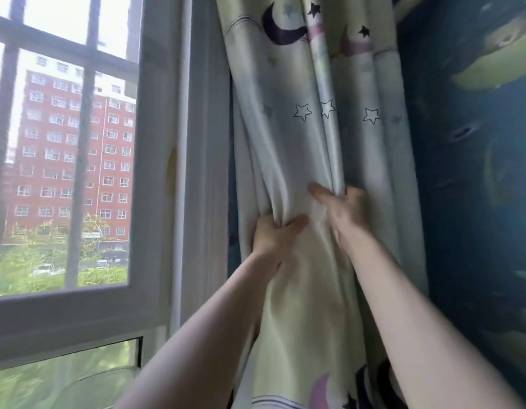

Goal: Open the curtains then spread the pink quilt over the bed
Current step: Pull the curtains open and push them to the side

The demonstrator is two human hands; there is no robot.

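Two bare forearms reach up from the bottom of the view to a pale cream satin-look curtain printed with dark crescent moons and outline stars (288,160). The left hand (272,236) is closed, pinching a bunch of fabric between thumb and fingers; creases fan out from that pinch. The right hand (343,206) sits just above and to the right, thumb laid across the cloth and fingers curled around a vertical fold (fingertips are hidden behind the fold, so how tightly it grips I cannot tell).

The curtain hangs gathered in deep pleats between the grey-framed barred window (79,172) and a dark blue wall with greenish painted shapes (477,143). The glass is already uncovered, so the curtain-opening step looks close to done. The pink quilt and the bed are not in view.

Handling judgement: the fabric looks light, soft and smooth, probably slippery, so a flat palm would likely slide. Better to bunch several pleats in a full fist at about this height and push them sideways toward the wall; pulling downward risks straining whatever holds it up above (not visible).
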